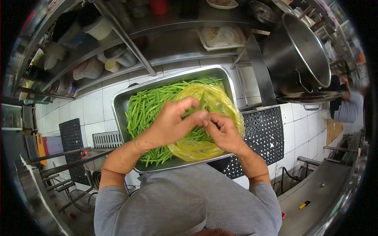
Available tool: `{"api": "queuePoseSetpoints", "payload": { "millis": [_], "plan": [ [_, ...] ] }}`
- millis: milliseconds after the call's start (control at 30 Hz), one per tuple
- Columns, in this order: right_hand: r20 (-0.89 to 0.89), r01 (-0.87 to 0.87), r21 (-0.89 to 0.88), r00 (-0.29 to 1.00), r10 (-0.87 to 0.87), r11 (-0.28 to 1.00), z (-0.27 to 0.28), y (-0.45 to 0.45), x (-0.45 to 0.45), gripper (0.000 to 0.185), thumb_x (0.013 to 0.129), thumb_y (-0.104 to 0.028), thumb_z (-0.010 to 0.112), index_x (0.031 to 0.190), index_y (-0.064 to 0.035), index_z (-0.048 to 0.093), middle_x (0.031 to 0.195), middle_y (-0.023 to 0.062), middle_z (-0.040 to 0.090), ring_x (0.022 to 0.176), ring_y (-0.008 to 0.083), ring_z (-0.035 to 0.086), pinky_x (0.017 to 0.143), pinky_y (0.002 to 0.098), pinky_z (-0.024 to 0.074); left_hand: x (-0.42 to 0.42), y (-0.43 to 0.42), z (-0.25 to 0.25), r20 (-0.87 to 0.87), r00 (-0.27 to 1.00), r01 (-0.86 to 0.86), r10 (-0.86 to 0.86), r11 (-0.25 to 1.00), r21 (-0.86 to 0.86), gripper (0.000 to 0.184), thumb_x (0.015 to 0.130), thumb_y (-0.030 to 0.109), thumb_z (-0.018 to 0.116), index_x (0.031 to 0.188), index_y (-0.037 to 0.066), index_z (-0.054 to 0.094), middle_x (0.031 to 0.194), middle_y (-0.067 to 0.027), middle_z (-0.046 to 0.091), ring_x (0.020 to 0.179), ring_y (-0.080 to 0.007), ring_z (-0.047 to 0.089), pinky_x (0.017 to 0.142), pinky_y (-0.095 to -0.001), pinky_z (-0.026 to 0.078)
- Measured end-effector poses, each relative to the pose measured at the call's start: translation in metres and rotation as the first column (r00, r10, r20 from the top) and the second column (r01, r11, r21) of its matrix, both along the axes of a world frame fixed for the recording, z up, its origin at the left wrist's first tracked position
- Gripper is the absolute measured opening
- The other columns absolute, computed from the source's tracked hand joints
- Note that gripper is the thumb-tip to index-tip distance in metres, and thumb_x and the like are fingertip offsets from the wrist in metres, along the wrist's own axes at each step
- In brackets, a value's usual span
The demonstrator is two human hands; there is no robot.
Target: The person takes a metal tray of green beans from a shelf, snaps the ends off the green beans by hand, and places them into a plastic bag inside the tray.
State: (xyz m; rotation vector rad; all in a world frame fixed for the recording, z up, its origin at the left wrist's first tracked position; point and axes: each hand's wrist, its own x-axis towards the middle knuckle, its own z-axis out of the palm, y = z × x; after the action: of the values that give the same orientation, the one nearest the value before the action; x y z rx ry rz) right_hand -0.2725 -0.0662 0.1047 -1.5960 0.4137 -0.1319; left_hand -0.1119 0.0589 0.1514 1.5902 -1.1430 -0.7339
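Note:
A metal tray (115,103) in front of me holds many long green beans (146,108), spread mostly over its left side. On the tray's right side lies an open yellow plastic bag (230,106) with more beans inside. My left hand (173,118) is over the beans and the bag's left edge, its fingers closed on a green bean (202,100) that points up. Close beside it, above the bag, my right hand (224,131) pinches with thumb and forefinger near the same bean. What lies between those fingertips is too small to make out.
Beyond the tray stands a metal shelf (169,57) with containers and a white tray (222,48). A large pot (295,55) is at the upper right. Black perforated mats (264,133) lie on the tiled floor. Another person (348,106) is at the far right.

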Motion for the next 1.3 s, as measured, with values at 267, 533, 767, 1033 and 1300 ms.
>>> {"api": "queuePoseSetpoints", "payload": {
  "millis": [267, 533, 767, 1033, 1300],
  "plan": [
    [0.031, 0.145, 0.145, 0.988, -0.151, 0.979, 0.007, -0.004, -0.005, 0.015, 0.098, -0.009, 0.056, 0.096, 0.0027, 0.065, 0.079, 0.0007, 0.059, 0.069, 0.0064, 0.05, 0.058, 0.0221, 0.0401, -0.014, 0.013, 0.023, 0.315, 0.933, 0.254, -0.172, 0.937, -0.239, 0.02, 0.073, 0.005, 0.076, 0.09, 0.005, 0.065, 0.07, -0.0092, 0.058, 0.061, -0.0272, 0.06, 0.054, -0.0362, 0.046],
    [0.103, 0.138, 0.29, 0.979, -0.175, 0.947, 0.0, -0.01, -0.003, 0.013, 0.096, -0.006, 0.053, 0.094, 0.0024, 0.062, 0.078, 0.0013, 0.056, 0.062, 0.0066, 0.046, 0.053, 0.0238, 0.0385, -0.003, 0.041, 0.047, 0.305, 0.952, 0.138, -0.007, 0.902, -0.41, 0.009, 0.075, 0.001, 0.07, 0.079, 0.002, 0.062, 0.067, -0.0047, 0.052, 0.055, -0.0169, 0.052, 0.049, -0.0311, 0.041],
    [0.181, 0.022, 0.808, 0.942, -0.283, 0.589, -0.005, -0.019, -0.001, 0.014, 0.083, 0.005, 0.045, 0.089, 0.0003, 0.057, 0.083, 0.0092, 0.056, 0.066, 0.0138, 0.05, 0.061, 0.0318, 0.0489, 0.036, 0.059, 0.048, -0.06, 0.918, -0.38, 0.392, 0.913, 0.149, 0.032, 0.097, 0.022, 0.058, 0.077, -0.002, 0.052, 0.076, -0.01, 0.057, 0.063, -0.0111, 0.053, 0.055, -0.0258, 0.043],
    [0.239, 0.047, 0.637, 0.937, -0.255, 0.77, -0.015, -0.026, -0.006, 0.016, 0.085, 0.004, 0.045, 0.093, -0.0007, 0.058, 0.085, 0.0053, 0.054, 0.071, 0.0112, 0.05, 0.064, 0.0269, 0.0433, 0.048, 0.089, 0.015, 0.468, 0.862, -0.33, 0.193, 0.916, 0.23, 0.038, 0.091, 0.018, 0.066, 0.121, -0.004, 0.059, 0.106, -0.0184, 0.066, 0.096, -0.0289, 0.065, 0.082, -0.0343, 0.051],
    [-0.035, -0.089, -0.603, 0.996, 0.085, 0.793, -0.014, -0.012, -0.007, 0.014, 0.085, -0.011, 0.066, 0.079, 0.0016, 0.066, 0.075, 0.0116, 0.06, 0.065, 0.0236, 0.06, 0.058, 0.0355, 0.0483, 0.019, 0.058, 0.042, 0.518, 0.854, -0.002, -0.047, 0.996, 0.093, 0.022, 0.086, 0.011, 0.068, 0.103, -0.002, 0.066, 0.1, -0.0157, 0.067, 0.094, -0.031, 0.065, 0.082, -0.0374, 0.052]
  ]
}}
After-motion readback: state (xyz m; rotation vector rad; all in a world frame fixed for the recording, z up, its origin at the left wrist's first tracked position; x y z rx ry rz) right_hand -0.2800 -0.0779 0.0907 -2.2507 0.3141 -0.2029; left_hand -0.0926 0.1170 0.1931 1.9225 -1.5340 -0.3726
